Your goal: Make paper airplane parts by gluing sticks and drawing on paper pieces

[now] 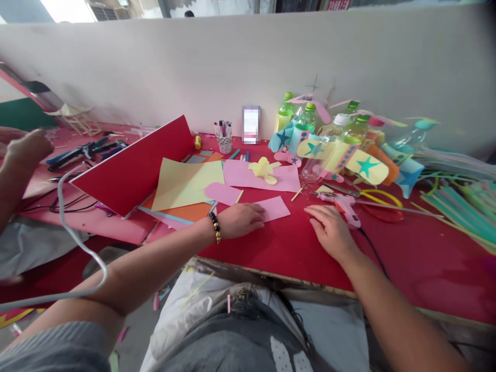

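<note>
My left hand (pixel 242 220) lies flat, palm down, over the near edge of a pink paper piece (pixel 277 209). A rounded pink paper strip (pixel 222 193) is just beyond its fingers. Resting on the red tabletop, my right hand (pixel 331 230) has its fingers extended and nothing in it. Close beside it lies a pink glue gun (pixel 349 211), its body partly behind the hand. A yellow paper flower-like cutout (pixel 264 169) sits on a larger pink sheet (pixel 236 175) farther back. Two short pale sticks, one of them this stick (pixel 296 195), lie near the papers.
Bottle planes (pixel 341 144) with paper wings crowd the back right, beside bundled colored strips (pixel 465 201). Yellow-handled scissors (pixel 382 197) lie right. A red board (pixel 143 165) leans at left, near another person's hand (pixel 29 150). A pen cup (pixel 223 142) and phone (pixel 251 125) stand behind.
</note>
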`<state>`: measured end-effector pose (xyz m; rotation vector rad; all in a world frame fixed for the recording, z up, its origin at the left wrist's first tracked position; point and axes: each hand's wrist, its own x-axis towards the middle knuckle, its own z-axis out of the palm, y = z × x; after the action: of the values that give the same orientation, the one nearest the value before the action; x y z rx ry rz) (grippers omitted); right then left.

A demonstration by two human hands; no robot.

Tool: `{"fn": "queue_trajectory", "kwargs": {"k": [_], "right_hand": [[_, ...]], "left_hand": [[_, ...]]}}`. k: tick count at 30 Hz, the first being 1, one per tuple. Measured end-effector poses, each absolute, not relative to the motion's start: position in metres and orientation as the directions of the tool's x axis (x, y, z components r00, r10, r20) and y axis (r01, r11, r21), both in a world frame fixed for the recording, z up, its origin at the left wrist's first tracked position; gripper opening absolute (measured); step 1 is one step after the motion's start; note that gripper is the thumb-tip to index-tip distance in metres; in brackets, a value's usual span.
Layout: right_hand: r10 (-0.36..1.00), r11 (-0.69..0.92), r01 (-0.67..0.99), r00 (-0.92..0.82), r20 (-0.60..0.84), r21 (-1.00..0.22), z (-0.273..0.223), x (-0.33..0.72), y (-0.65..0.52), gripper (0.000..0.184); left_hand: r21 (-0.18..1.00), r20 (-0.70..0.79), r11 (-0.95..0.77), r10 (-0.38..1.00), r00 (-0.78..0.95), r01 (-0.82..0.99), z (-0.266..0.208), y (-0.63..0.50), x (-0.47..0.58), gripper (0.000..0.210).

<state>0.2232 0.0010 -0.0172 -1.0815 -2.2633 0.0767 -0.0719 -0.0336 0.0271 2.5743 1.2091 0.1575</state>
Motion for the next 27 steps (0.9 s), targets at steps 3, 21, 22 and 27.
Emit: {"fn": "queue_trajectory", "kwargs": {"k": [3,21,22,27], "right_hand": [[0.722,0.660,0.716,-0.519,0.458,-0.229,-0.017,0.217,0.005,0.038],[0.766,0.613,0.775,-0.533,0.359,-0.157,-0.006,0.204,0.027,0.025],[0.773,0.607,0.773,-0.519,0.365,-0.188,-0.005,0.205,0.028,0.023],[0.824,0.510,0.810,-0.366,0.432,-0.288,0.002,0.221,0.032,0.021]], "left_hand": [[0.374,-0.014,-0.601,0.758,0.652,0.706,0.025,-0.044,-0.082,0.028],[0.351,0.106,-0.630,0.762,0.639,0.693,0.039,-0.006,-0.047,0.025],[0.319,0.092,-0.600,0.790,0.606,0.734,0.042,0.002,-0.041,0.023],[0.200,0.057,-0.517,0.854,0.517,0.832,0.042,0.050,-0.002,0.026]]}}
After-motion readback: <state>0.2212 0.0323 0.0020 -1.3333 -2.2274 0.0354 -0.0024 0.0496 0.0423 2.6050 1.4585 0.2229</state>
